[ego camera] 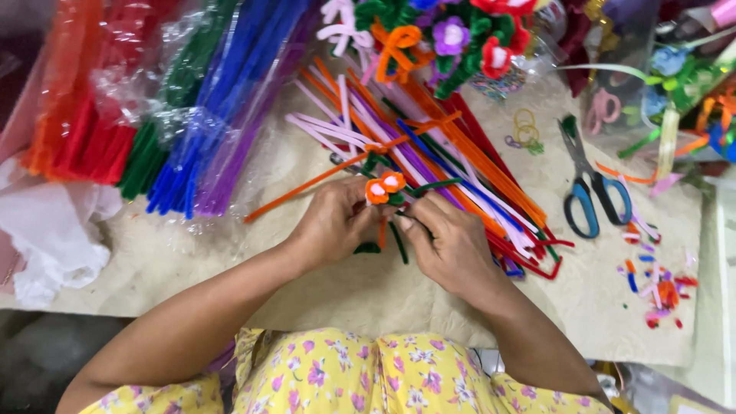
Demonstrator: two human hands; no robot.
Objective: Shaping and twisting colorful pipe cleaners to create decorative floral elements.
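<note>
Left hand (pixel 333 222) grips 2 orange pipe-cleaner flowers (pixel 385 187) | right hand (pixel 448 241) pinches their green stem (pixel 399 239) | scissors (pixel 590 192) lie nearby

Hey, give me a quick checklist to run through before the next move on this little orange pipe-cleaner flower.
1. Left hand grips orange flower: ok.
2. Right hand on the green stem: ok.
3. Stem wrapped tight under the bloom: cannot tell, fingers hide it.
4. Scissors lying close on the table: ok.
5. Loose pipe cleaners near the hands: ok.
</note>
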